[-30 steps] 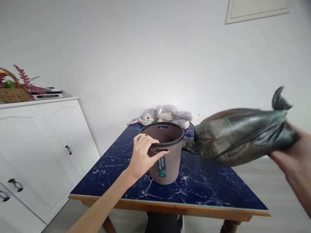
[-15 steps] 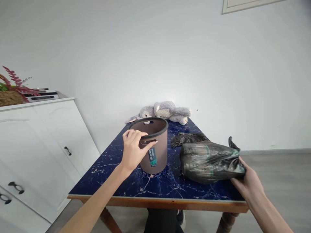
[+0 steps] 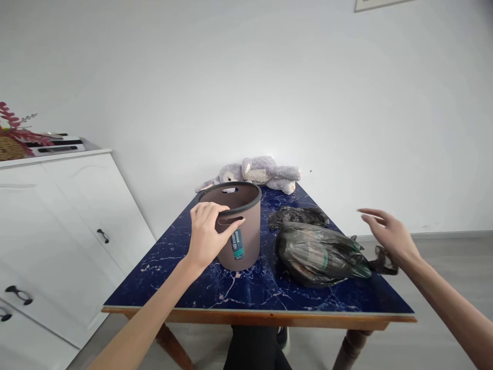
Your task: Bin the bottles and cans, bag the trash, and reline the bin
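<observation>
A brown garbage bin (image 3: 250, 236) with a dark rim and a teal label stands upright on the blue marbled table (image 3: 185, 288). My left hand (image 3: 208, 228) grips its near rim, fingers over the edge and thumb outside by the handle slot. To the bin's right, a filled black garbage bag (image 3: 319, 254) lies on its side, its twisted neck pointing right past the table edge. Above that neck hovers my right hand (image 3: 393, 236), open and holding nothing. Behind the filled bag is a crumpled black plastic bag (image 3: 296, 217).
A grey plush rabbit (image 3: 262, 172) lies along the far end of the table, against the wall. At left stands a white cabinet (image 3: 69, 221) with a woven basket (image 3: 11, 148) and a flat device (image 3: 57, 146) on top. The table's wooden front edge (image 3: 269, 317) is nearest me.
My right hand has let go of the filled garbage bag's neck and risen off to the right. The bag has settled onto the table. My left hand keeps its hold on the bin.
</observation>
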`<state>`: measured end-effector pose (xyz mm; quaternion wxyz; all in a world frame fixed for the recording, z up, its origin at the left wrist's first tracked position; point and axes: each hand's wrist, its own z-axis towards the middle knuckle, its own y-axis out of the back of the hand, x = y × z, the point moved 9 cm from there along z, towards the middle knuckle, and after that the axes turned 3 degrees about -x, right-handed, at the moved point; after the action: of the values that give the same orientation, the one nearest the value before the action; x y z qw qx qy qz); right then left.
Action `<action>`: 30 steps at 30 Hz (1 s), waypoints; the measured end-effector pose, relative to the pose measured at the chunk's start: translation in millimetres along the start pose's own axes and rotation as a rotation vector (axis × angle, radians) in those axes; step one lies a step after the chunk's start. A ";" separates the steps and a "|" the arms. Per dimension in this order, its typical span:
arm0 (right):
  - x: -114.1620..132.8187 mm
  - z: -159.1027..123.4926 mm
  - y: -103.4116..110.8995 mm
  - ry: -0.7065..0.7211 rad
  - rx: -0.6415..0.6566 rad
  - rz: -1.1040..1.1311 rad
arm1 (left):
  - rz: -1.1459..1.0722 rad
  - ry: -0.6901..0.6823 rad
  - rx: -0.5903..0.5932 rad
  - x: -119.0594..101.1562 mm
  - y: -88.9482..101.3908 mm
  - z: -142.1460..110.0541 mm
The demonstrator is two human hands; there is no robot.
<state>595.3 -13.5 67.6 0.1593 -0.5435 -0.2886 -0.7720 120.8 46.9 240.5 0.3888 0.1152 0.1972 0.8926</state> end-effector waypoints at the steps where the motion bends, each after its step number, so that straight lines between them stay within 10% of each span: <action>1: 10.8 11.6 -12.6 0.079 0.070 -0.078 | -0.002 0.001 0.002 -0.1 -0.3 -0.1; 8: 16.9 45.6 -134.0 0.299 0.518 -0.397 | -0.019 0.033 0.043 1.5 -1.6 -0.9; 13: 4.6 39.3 -169.4 0.311 0.620 -0.543 | -0.017 0.038 0.070 2.5 -2.3 -3.5; 21: 61.2 40.7 -136.1 0.395 0.387 -0.498 | -0.029 0.018 0.094 1.3 -2.3 -4.4; 30: 248.9 -41.1 -41.1 0.904 0.059 -0.208 | -0.040 -0.057 -0.096 -31.0 26.1 4.2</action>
<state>452.4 10.2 278.2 0.2062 -0.1157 -0.2651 -0.9348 126.2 8.9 254.2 0.4171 0.1179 0.1452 0.8894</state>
